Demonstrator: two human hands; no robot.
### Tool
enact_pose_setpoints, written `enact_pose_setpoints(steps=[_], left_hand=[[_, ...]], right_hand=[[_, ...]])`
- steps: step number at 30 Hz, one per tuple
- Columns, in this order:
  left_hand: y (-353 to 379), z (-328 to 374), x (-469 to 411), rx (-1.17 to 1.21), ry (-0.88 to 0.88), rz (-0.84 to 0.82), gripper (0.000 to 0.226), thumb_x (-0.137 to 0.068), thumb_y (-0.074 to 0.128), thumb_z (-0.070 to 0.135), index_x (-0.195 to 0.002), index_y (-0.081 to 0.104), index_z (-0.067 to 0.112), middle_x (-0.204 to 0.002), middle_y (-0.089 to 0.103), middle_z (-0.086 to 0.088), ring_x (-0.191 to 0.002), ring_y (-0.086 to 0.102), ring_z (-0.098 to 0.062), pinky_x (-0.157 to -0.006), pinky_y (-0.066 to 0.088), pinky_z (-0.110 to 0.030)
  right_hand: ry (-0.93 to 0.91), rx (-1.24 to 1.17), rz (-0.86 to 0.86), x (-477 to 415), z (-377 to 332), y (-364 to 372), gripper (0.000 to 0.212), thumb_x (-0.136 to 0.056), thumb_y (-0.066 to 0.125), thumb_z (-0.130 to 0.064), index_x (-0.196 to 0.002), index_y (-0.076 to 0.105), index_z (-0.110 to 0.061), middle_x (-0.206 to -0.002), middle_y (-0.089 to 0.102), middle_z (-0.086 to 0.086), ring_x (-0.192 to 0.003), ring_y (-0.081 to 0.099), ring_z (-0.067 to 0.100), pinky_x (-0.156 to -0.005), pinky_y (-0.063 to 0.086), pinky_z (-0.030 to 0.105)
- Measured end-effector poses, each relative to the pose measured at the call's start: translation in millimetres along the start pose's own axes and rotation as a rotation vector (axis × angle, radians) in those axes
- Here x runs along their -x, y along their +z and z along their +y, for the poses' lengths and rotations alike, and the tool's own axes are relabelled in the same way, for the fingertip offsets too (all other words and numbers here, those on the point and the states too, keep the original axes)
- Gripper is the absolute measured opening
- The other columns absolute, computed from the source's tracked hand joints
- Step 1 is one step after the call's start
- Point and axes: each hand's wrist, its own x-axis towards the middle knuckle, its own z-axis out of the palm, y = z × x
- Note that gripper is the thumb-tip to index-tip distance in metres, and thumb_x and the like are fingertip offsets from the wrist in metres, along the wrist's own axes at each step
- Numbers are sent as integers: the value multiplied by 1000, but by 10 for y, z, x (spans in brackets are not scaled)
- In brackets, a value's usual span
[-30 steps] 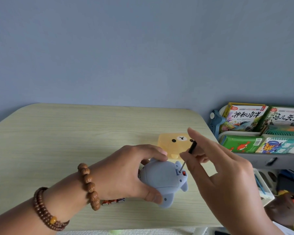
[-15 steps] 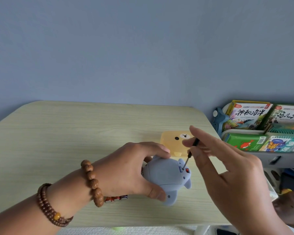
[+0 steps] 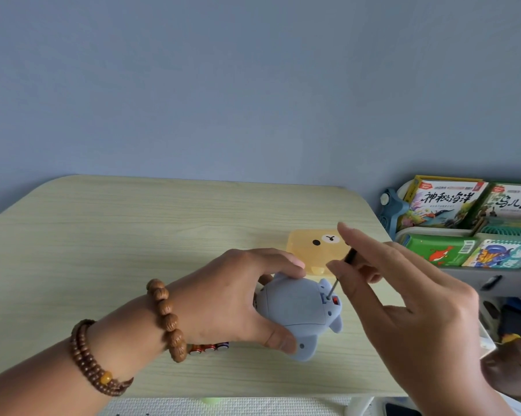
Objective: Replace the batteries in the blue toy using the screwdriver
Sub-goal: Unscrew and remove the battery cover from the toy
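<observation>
Now the left hand (image 3: 232, 298) clamps the blue toy (image 3: 298, 313) just above the table (image 3: 133, 235) while the right hand (image 3: 403, 295) pinches the screwdriver (image 3: 340, 271), tip in the cover screw — batteries (image 3: 208, 347) lie beside, the job's stage unclear.

Home, prob. a kid's room: light wood table (image 3: 133, 235), blue wall (image 3: 253, 85), rack of children's books (image 3: 469, 226) w/ cartoon covers beside it.

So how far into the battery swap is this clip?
Done: batteries lie loose on the table, whether old or new I cannot tell. In hand: left hand grips the blue toy; right hand sets the screwdriver tip into its underside. Whether loosening or tightening is unclear, so what remains cannot be judged.
</observation>
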Motion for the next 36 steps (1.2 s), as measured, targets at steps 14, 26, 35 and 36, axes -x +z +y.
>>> enact_pose_setpoints(steps=[14, 26, 35, 36], left_hand=[[-5, 49, 10, -10, 0, 5, 80, -57, 94, 45, -127, 56, 45, -132, 47, 42, -117, 51, 13, -98, 45, -13], [-7, 89, 28, -15, 6, -2, 75, -61, 93, 40, -126, 56, 42, -122, 48, 41, -104, 53, 18, -82, 42, -1], [9, 86, 29, -62, 40, 10, 76, -61, 93, 42, -127, 57, 40, -132, 49, 36, -115, 49, 12, -88, 39, -2], [9, 81, 32, -65, 39, 12, 76, -60, 93, 43, -127, 56, 41, -133, 48, 37, -115, 49, 12, -89, 39, -2]], right_hand=[[124, -82, -200, -17, -37, -52, 53, -77, 81, -24, -128, 66, -27, -78, 68, -11, -67, 66, 5, -67, 53, 13], [223, 169, -560, -296, -141, -211, 35, -68, 85, -32, -82, 54, -39, -68, 66, -17, -62, 66, 4, -56, 57, 36], [327, 228, -711, -553, -198, -256, 24, -59, 89, -42, -61, 68, -31, -64, 69, -22, -63, 65, -2, -54, 49, 20], [358, 204, -661, -548, -191, -281, 24, -57, 90, -41, -59, 68, -30, -61, 69, -23, -61, 65, -3, -51, 46, 17]])
